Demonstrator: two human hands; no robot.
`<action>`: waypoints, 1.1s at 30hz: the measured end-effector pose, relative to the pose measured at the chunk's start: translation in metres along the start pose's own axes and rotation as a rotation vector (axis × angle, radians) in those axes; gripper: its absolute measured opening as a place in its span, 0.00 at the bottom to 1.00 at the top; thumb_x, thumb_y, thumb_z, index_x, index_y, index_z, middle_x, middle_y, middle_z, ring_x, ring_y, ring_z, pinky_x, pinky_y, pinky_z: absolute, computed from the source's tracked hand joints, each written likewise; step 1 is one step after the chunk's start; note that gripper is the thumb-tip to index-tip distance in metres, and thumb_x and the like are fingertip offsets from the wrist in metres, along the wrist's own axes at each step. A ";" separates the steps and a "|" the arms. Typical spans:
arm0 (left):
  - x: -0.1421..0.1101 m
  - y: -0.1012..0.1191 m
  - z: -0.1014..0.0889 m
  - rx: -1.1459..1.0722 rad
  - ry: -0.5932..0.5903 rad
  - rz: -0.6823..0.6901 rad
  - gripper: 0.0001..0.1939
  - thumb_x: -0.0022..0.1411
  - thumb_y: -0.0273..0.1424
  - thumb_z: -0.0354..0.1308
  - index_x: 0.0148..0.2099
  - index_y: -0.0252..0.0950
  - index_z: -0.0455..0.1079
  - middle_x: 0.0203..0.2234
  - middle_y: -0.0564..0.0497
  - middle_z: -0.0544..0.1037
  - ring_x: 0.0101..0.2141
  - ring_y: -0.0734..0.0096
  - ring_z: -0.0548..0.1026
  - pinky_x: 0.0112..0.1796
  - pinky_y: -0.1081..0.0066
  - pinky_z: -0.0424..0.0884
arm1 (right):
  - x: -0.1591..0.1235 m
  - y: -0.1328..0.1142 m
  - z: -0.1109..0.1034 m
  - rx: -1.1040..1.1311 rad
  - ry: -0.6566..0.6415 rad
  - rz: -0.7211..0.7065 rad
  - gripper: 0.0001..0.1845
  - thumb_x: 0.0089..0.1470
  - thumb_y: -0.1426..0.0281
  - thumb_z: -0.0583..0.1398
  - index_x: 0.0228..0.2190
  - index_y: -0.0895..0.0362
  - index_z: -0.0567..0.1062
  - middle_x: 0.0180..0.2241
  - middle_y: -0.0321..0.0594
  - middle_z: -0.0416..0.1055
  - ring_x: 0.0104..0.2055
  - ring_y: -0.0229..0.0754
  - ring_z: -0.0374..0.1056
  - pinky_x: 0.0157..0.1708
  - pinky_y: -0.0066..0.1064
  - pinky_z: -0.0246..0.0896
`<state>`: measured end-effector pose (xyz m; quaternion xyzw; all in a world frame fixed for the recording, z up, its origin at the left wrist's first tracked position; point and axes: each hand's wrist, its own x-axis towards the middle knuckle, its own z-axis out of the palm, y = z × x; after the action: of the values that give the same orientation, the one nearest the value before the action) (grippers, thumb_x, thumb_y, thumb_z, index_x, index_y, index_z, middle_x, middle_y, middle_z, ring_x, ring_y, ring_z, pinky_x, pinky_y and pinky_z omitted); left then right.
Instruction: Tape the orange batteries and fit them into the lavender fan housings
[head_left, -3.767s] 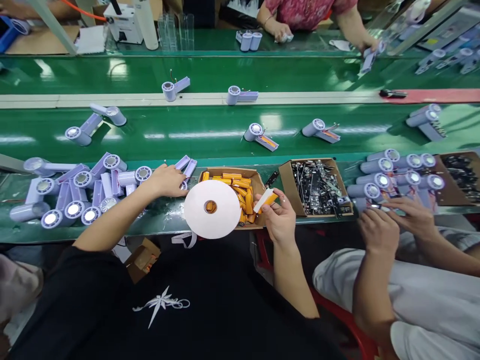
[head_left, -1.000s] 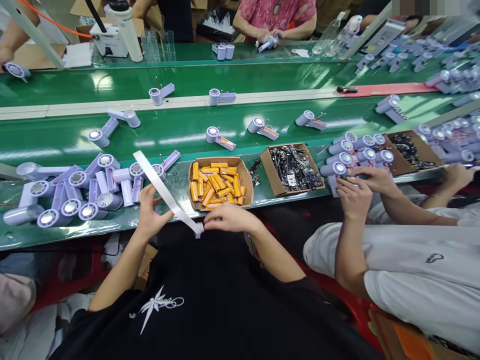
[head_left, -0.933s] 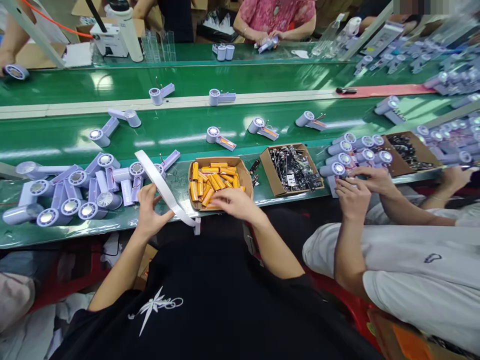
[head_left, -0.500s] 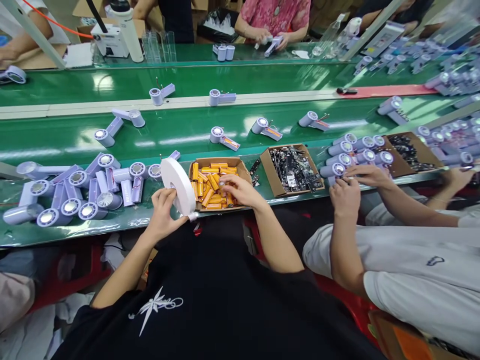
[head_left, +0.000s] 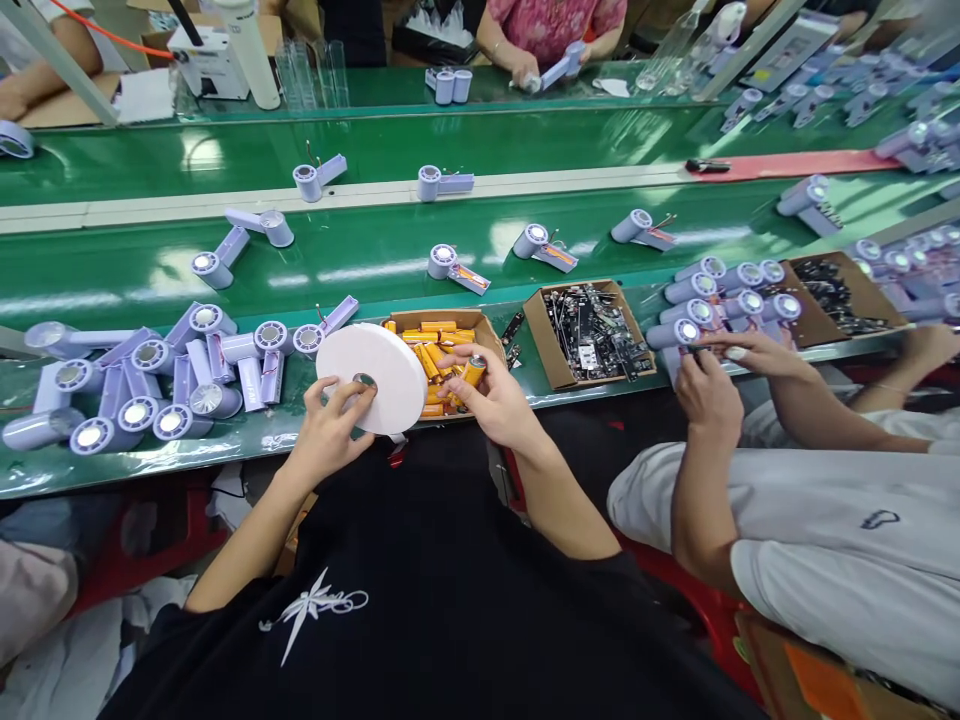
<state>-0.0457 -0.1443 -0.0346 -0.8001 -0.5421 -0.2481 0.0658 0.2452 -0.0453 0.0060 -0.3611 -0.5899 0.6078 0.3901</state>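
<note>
A wide white roll of tape (head_left: pixel 394 375) is gripped by my left hand (head_left: pixel 335 425), with fingers at its centre hole. Its flat face is turned toward me, and it covers the left part of a cardboard box (head_left: pixel 491 338). Orange cylindrical batteries (head_left: pixel 435 358) lie jumbled in that box. Over the box's right side, my right hand (head_left: pixel 499 400) holds one orange battery (head_left: pixel 474 370) between thumb and fingers, its end pointing up.
Lilac fan housings (head_left: pixel 154 357) crowd the bench at left; more sit on the green conveyor (head_left: pixel 360 250). A box of black circuit boards (head_left: pixel 589 335) stands right of the batteries. Beside it, a co-worker's hands (head_left: pixel 709 395) work near stacked housings. Another person (head_left: pixel 555 30) sits opposite.
My left hand has turned the tape roll from nearly edge-on to face me. My right hand has lifted a battery out of the pile. Housings on the conveyor have shifted slightly right.
</note>
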 end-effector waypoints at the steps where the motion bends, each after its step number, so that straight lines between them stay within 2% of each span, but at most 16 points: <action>1: 0.000 0.000 -0.002 0.016 -0.010 0.011 0.32 0.64 0.30 0.70 0.69 0.41 0.72 0.55 0.40 0.80 0.64 0.39 0.64 0.63 0.46 0.67 | -0.001 -0.003 -0.002 -0.079 0.002 -0.006 0.32 0.66 0.49 0.69 0.63 0.46 0.69 0.60 0.46 0.79 0.44 0.48 0.82 0.49 0.45 0.82; 4: 0.000 0.000 -0.009 0.055 -0.046 0.043 0.32 0.65 0.30 0.70 0.70 0.40 0.73 0.55 0.41 0.81 0.64 0.39 0.63 0.65 0.46 0.66 | 0.001 -0.013 -0.007 -0.297 -0.028 -0.040 0.38 0.68 0.51 0.67 0.72 0.46 0.64 0.67 0.49 0.76 0.53 0.56 0.83 0.56 0.51 0.82; 8: 0.000 0.001 -0.014 0.104 -0.104 0.083 0.34 0.66 0.28 0.68 0.73 0.40 0.71 0.58 0.43 0.82 0.64 0.39 0.63 0.69 0.41 0.62 | 0.007 -0.028 -0.011 -0.607 -0.148 -0.149 0.35 0.73 0.56 0.61 0.75 0.48 0.64 0.68 0.47 0.76 0.69 0.59 0.74 0.70 0.56 0.71; 12: -0.001 0.002 -0.016 0.116 -0.160 0.137 0.35 0.67 0.26 0.66 0.74 0.45 0.70 0.61 0.47 0.82 0.63 0.42 0.65 0.73 0.35 0.56 | 0.014 -0.039 -0.017 -0.721 -0.184 -0.198 0.35 0.76 0.59 0.56 0.77 0.51 0.60 0.69 0.47 0.74 0.71 0.58 0.73 0.70 0.55 0.70; 16: 0.002 0.003 -0.018 0.056 -0.228 0.207 0.38 0.67 0.24 0.65 0.75 0.51 0.69 0.62 0.50 0.82 0.63 0.46 0.69 0.75 0.34 0.55 | 0.024 -0.047 -0.026 -0.751 -0.268 -0.213 0.33 0.75 0.61 0.57 0.75 0.53 0.64 0.70 0.48 0.74 0.72 0.58 0.71 0.72 0.56 0.68; 21: 0.019 0.001 -0.024 -0.029 -0.347 0.286 0.40 0.66 0.20 0.64 0.75 0.57 0.69 0.62 0.52 0.82 0.63 0.48 0.73 0.75 0.32 0.58 | 0.039 -0.047 -0.026 -0.675 -0.391 -0.164 0.27 0.70 0.58 0.64 0.66 0.50 0.77 0.64 0.46 0.79 0.65 0.62 0.77 0.68 0.59 0.70; 24: 0.028 -0.003 -0.032 -0.045 -0.419 0.280 0.41 0.65 0.18 0.63 0.74 0.57 0.70 0.62 0.52 0.82 0.64 0.48 0.73 0.75 0.34 0.57 | 0.042 -0.047 -0.028 -0.712 -0.441 -0.128 0.29 0.68 0.56 0.65 0.66 0.50 0.77 0.62 0.47 0.81 0.60 0.63 0.79 0.63 0.58 0.73; 26: 0.031 -0.005 -0.038 -0.052 -0.424 0.277 0.41 0.64 0.18 0.63 0.74 0.56 0.71 0.62 0.52 0.82 0.65 0.48 0.73 0.75 0.35 0.56 | 0.042 -0.046 -0.034 -0.721 -0.445 -0.131 0.31 0.65 0.57 0.69 0.66 0.50 0.77 0.60 0.47 0.82 0.56 0.62 0.80 0.59 0.54 0.75; 27: 0.031 -0.006 -0.040 -0.059 -0.420 0.283 0.41 0.64 0.18 0.63 0.74 0.56 0.71 0.63 0.52 0.82 0.65 0.48 0.72 0.75 0.35 0.55 | 0.042 -0.046 -0.038 -0.711 -0.436 -0.138 0.31 0.63 0.58 0.70 0.65 0.50 0.78 0.57 0.46 0.84 0.53 0.60 0.81 0.57 0.52 0.76; 29: 0.032 -0.005 -0.043 -0.071 -0.427 0.295 0.42 0.62 0.19 0.65 0.74 0.55 0.70 0.63 0.52 0.82 0.65 0.46 0.72 0.73 0.35 0.56 | 0.041 -0.042 -0.043 -0.670 -0.397 -0.139 0.28 0.61 0.62 0.72 0.61 0.51 0.82 0.43 0.42 0.86 0.43 0.54 0.80 0.51 0.46 0.76; 31: 0.032 -0.003 -0.045 -0.063 -0.470 0.305 0.44 0.61 0.21 0.67 0.76 0.54 0.68 0.65 0.51 0.80 0.62 0.44 0.72 0.70 0.35 0.58 | 0.038 -0.032 -0.042 -0.578 -0.324 -0.103 0.24 0.61 0.64 0.71 0.58 0.54 0.83 0.28 0.34 0.79 0.32 0.46 0.75 0.45 0.42 0.76; 33: 0.031 0.001 -0.045 -0.034 -0.518 0.301 0.44 0.61 0.24 0.68 0.77 0.52 0.66 0.67 0.49 0.79 0.58 0.43 0.73 0.65 0.35 0.60 | 0.033 -0.017 -0.032 -0.399 -0.182 -0.040 0.24 0.60 0.63 0.72 0.56 0.55 0.83 0.22 0.28 0.73 0.29 0.42 0.73 0.41 0.39 0.77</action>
<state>-0.0510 -0.1355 0.0191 -0.9092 -0.4119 -0.0320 -0.0520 0.2603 -0.0019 0.0226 -0.3631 -0.7382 0.5013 0.2681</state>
